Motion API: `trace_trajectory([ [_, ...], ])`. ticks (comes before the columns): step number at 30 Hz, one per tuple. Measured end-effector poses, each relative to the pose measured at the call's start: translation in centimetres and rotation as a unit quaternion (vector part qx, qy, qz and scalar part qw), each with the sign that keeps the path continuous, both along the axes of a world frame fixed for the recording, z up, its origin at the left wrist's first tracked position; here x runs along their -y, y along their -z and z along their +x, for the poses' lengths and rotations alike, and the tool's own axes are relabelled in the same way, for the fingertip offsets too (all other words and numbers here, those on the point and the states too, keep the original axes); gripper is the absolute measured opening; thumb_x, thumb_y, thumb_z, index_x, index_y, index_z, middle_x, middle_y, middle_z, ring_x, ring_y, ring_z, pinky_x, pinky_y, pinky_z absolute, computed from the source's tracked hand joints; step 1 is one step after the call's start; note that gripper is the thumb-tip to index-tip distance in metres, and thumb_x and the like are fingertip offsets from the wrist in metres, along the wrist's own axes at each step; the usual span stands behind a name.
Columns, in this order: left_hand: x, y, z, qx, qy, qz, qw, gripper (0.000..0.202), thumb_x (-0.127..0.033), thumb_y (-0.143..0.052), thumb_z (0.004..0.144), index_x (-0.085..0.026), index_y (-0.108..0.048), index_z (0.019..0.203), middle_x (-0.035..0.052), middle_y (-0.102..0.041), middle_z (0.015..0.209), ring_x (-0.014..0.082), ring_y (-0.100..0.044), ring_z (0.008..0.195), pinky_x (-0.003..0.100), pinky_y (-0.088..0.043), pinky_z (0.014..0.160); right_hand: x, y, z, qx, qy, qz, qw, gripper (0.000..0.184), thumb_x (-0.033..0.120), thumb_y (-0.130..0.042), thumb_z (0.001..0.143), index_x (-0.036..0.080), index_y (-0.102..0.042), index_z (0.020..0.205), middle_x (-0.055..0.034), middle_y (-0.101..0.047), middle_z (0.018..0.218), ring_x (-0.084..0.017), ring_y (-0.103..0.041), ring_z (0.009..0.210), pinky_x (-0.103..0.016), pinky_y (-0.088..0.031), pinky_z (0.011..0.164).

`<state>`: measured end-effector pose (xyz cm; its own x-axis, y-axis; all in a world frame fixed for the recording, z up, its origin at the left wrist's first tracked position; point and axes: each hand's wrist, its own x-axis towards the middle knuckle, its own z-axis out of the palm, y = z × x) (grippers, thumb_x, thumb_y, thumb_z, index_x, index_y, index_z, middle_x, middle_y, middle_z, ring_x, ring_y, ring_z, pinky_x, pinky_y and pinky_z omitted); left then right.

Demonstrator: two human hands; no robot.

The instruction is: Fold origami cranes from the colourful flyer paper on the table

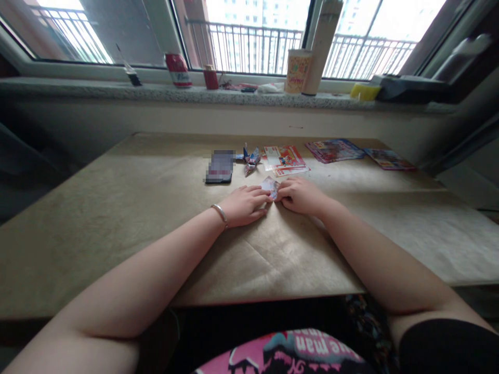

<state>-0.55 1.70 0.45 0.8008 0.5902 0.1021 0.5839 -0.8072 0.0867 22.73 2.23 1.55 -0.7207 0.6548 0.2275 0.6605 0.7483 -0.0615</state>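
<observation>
A small folded paper [270, 186], pale with a printed pattern, lies on the table between my two hands. My left hand [246, 205], a silver bracelet at its wrist, lies flat with fingers stretched out, their tips resting on the paper's left side. On the right side my right hand [302, 195] has its fingers curled and pinches the paper's edge. Part of the paper is hidden under the fingers. Just beyond it stand folded paper cranes [251, 158] with a blue and red print.
A phone [220, 167] lies left of the cranes. Printed sheets [285, 158] and colourful cards [333, 149] spread to the right, with another stack [390, 159] farther over. Along the windowsill [152, 93] stand a red can [178, 70] and a paper cup [298, 71].
</observation>
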Motion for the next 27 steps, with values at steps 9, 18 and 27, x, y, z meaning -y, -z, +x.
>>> trace_trajectory([
  [9, 0.1, -0.2, 0.1, 0.001, -0.001, 0.006, 1.000, 0.041, -0.040, -0.048, 0.093, -0.023, -0.058, 0.129, 0.0055, -0.053, 0.142, 0.0251, -0.045, 0.132, 0.042, -0.036, 0.111, -0.1, -0.8, 1.3, -0.008, 0.035, -0.060, 0.998, 0.027, 0.014, -0.059, 0.076, 0.028, -0.079, 0.088, -0.0023, -0.073, 0.094, -0.018, -0.065, 0.086, -0.029, -0.045, 0.081],
  [18, 0.0, 0.2, 0.0, 0.006, 0.008, 0.017, 1.000, 0.041, -0.040, -0.047, 0.093, -0.024, -0.056, 0.130, 0.0045, -0.050, 0.145, 0.0268, -0.044, 0.133, 0.044, -0.036, 0.111, -0.8, -1.0, 2.6, 0.009, 0.075, -0.126, 0.989, 0.025, 0.014, -0.061, 0.077, 0.027, -0.080, 0.088, -0.0029, -0.072, 0.095, -0.017, -0.065, 0.081, -0.026, -0.047, 0.077],
  [27, 0.0, 0.2, 0.0, 0.004, -0.002, -0.007, 1.000, 0.042, -0.040, -0.047, 0.093, -0.024, -0.055, 0.131, 0.0041, -0.046, 0.148, 0.0276, -0.041, 0.136, 0.046, -0.034, 0.111, -1.0, -0.9, 2.8, 0.003, 0.076, -0.133, 0.988, 0.022, 0.014, -0.064, 0.075, 0.024, -0.080, 0.085, -0.0039, -0.072, 0.092, -0.017, -0.065, 0.077, -0.026, -0.048, 0.075],
])
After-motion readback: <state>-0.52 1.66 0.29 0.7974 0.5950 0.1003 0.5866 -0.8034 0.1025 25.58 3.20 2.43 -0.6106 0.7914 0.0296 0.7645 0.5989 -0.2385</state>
